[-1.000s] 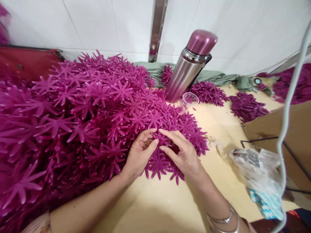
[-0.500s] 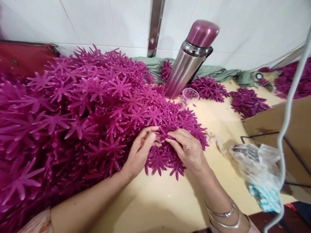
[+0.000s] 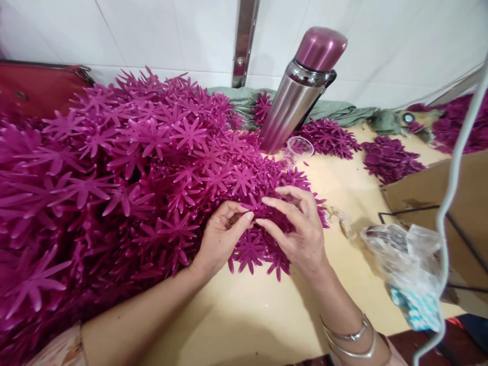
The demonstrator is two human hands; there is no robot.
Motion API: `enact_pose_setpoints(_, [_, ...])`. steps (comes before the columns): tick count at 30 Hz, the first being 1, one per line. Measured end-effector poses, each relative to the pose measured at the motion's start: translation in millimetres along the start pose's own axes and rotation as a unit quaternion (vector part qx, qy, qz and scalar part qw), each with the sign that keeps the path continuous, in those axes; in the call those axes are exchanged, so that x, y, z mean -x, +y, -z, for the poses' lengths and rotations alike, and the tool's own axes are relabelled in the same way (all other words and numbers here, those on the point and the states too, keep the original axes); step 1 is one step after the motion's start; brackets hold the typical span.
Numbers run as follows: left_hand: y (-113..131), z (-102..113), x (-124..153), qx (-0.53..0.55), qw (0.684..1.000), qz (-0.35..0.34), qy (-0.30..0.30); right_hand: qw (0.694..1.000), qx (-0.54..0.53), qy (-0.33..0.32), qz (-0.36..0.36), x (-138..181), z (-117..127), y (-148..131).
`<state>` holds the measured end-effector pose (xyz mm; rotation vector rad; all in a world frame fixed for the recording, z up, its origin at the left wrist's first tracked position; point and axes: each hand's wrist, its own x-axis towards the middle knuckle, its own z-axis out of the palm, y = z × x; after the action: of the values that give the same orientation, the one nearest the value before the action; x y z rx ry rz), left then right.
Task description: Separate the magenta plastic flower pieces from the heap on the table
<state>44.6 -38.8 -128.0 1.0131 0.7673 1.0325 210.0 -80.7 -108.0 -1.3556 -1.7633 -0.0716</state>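
A large heap of magenta plastic flower pieces [image 3: 127, 147], each with several narrow petals, spreads over the left and middle of the table. At its front right edge, my left hand [image 3: 221, 236] is closed, thumb and index finger pinched together. Whatever lies between those fingertips is too small and hidden to make out. My right hand [image 3: 301, 226] faces it with thumb and fingers apart and nothing visible in them; its thumb tip is close to the left thumb. Below and behind both hands lie more flower pieces [image 3: 249, 249].
Behind the hands, a steel flask [image 3: 293, 101] with a magenta cap stands by a clear plastic cup [image 3: 299, 148]. To the right are a stack of magenta pieces [image 3: 392, 160], a cardboard box [image 3: 442, 188], a plastic bag [image 3: 404, 254] and a hanging white cable [image 3: 450, 188]. A red bag [image 3: 38, 89] sits back left.
My right fingers have spread and lifted away from the small magenta piece they were pinching. My left thumb and index finger have closed together, staying in nearly the same place.
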Motion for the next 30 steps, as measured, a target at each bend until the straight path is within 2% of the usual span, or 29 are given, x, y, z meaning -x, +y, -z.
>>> enact_pose_setpoints(12, [-4.4, 1.8, 0.2, 0.027, 0.999, 0.038, -0.026, 0.996, -0.070, -0.015, -0.053, 1.3, -4.4, -3.7])
enact_pose_setpoints(19, [-4.8, 2.6, -0.7, 0.034, 0.998, 0.040, -0.039, 0.996, -0.068, -0.022, -0.046, 2.8, -6.0, -4.4])
enact_pose_setpoints(26, [-4.7, 3.1, -0.4, 0.006, 0.999, 0.034, -0.033, 0.999, -0.044, -0.016, -0.008, 3.1, -7.0, -4.7])
enact_pose_setpoints(30, [-4.3, 2.2, -0.4, 0.023, 0.998, 0.035, -0.042, 0.997, -0.073, -0.017, -0.024, 4.8, -6.7, -4.5])
